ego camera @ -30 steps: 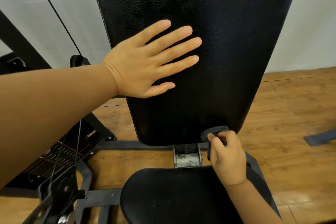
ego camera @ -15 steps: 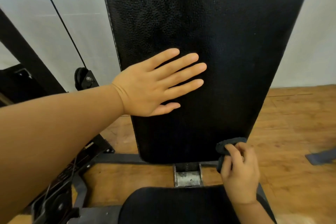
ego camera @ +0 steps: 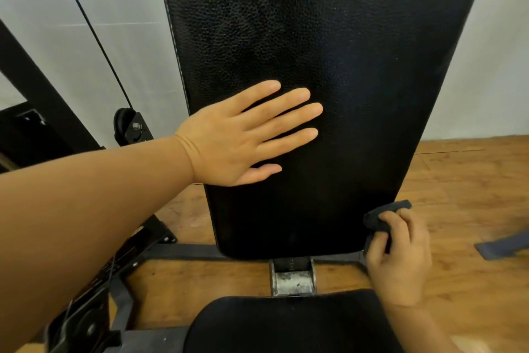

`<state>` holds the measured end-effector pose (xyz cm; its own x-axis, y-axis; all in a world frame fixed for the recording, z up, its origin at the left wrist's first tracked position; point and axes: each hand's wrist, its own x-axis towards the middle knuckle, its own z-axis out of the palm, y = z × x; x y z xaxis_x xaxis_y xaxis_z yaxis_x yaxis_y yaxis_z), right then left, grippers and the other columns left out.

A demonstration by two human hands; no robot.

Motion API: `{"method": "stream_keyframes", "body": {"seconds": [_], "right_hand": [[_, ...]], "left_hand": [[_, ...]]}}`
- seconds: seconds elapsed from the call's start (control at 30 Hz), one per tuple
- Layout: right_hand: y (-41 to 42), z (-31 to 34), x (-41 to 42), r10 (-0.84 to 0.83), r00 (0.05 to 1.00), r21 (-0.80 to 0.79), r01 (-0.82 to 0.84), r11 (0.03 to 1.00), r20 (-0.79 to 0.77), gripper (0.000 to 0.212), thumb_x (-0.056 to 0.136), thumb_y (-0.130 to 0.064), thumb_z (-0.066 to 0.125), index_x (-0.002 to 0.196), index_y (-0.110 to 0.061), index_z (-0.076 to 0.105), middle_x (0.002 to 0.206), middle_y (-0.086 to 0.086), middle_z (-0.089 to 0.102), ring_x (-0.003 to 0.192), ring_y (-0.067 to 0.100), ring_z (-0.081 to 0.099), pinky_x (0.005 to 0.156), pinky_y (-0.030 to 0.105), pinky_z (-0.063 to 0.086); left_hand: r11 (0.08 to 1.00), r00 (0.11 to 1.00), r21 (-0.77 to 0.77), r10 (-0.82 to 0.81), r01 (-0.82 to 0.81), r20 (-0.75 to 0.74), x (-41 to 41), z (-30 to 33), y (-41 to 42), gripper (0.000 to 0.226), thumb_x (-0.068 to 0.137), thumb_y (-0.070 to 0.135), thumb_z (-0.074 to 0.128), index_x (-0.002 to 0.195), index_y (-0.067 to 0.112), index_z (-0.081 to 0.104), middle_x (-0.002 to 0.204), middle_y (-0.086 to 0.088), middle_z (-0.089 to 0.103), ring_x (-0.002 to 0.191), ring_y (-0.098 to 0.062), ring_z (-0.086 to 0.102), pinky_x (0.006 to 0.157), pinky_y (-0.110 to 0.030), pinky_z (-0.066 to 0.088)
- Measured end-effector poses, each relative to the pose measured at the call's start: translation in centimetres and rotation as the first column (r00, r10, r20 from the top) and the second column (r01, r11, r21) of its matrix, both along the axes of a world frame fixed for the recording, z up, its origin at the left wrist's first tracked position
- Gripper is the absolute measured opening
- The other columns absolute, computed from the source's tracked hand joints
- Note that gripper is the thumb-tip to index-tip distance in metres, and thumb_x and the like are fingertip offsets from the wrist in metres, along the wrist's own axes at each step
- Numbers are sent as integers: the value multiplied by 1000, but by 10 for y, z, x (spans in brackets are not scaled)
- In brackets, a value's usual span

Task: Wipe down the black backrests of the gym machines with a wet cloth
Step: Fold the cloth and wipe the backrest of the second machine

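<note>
Left hand [ego camera: 229,140] lies flat on the backrest [ego camera: 329,66], fingers straight and spread, palm pressing the lower left part of the pad; its grip is released and it holds nothing. Right hand [ego camera: 399,261] has its grip clenched round the cloth [ego camera: 380,216], a dark wad bunched in the fingers, at the pad's lower right corner, touching or just beside the edge; cannot tell which.

Change over the last second: the cloth has gone from the bottom edge near the middle out to the right corner. The left hand sits lower on the pad in view, but the camera has tilted up as well, so how much the hand itself moved is unclear.

Judgement: the bottom-edge pass looks finished at the corner. The upper pad shows pale specks, possibly moisture or glare. Likely next is the right side edge or another machine.

Seat [ego camera: 286,324] below, metal bracket [ego camera: 292,278] between seat and pad, cable [ego camera: 91,29] at left, wood floor [ego camera: 458,181].
</note>
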<state>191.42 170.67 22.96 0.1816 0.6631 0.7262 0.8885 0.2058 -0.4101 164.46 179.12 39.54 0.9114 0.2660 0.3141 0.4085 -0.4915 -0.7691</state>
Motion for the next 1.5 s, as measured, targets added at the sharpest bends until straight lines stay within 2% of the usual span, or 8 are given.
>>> {"method": "stream_keyframes", "body": {"seconds": [0.17,0.4,0.6,0.8,0.93,1.17,1.3,1.5], "right_hand": [[-10,-12,-1,13,999,-81,-9,997,49,27,78,-11,39,96,-2,57,94,23,56,84,34,53,69,38,48],[10,26,-2,60,998,23,-59,998,-16,25,77,-5,44,99,-5,53,93,22,55,88,26,46,76,28,36],[11,22,0,49,999,48,-49,998,-2,27,77,-4,43,103,-12,49,94,20,57,88,23,47,76,24,36],[1,4,7,61,992,25,-64,998,112,25,79,-8,39,101,-8,52,100,12,50,91,24,47,78,24,37],[3,11,9,89,992,-31,-86,996,91,27,79,-10,39,98,-5,58,93,15,57,87,22,49,73,26,41],[13,33,6,97,995,40,-98,994,28,24,77,-5,44,100,-10,53,92,15,55,86,20,47,76,17,33],[15,34,2,74,997,86,-73,994,-1,25,78,-3,45,101,-10,50,94,18,57,88,21,48,77,19,35],[2,-1,4,71,992,34,-75,997,105,25,78,-3,42,101,-9,51,92,21,58,87,24,47,76,24,37]], "left_hand": [[1000,1000,7,2,-2,-3,0,-1,0,63,98,45,35,149,12,23,154,-13,20,142,-32,17,115,-46,11],[1000,999,8,24,-24,-31,0,0,0,62,99,45,30,150,11,20,155,-14,17,142,-33,15,116,-47,9],[999,998,14,39,-39,-39,2,0,-2,62,100,45,30,150,11,19,155,-13,15,142,-33,14,116,-46,6],[998,998,1,61,-61,-30,4,-8,-8,56,100,38,27,150,13,18,155,-12,15,143,-32,11,116,-46,4],[998,998,1,56,-56,-20,5,-9,-7,55,100,36,28,150,13,19,155,-12,15,143,-32,12,116,-46,5],[999,999,-19,42,-42,-10,5,-11,-6,57,100,39,28,150,13,19,155,-11,15,143,-32,13,116,-46,5],[999,999,-20,34,-34,-6,5,-11,-6,57,100,39,29,150,13,19,154,-13,16,143,-33,14,116,-46,6],[999,999,-21,36,-36,-3,5,-11,-6,57,100,40,28,150,14,19,154,-12,17,143,-30,12,116,-45,4]]}}
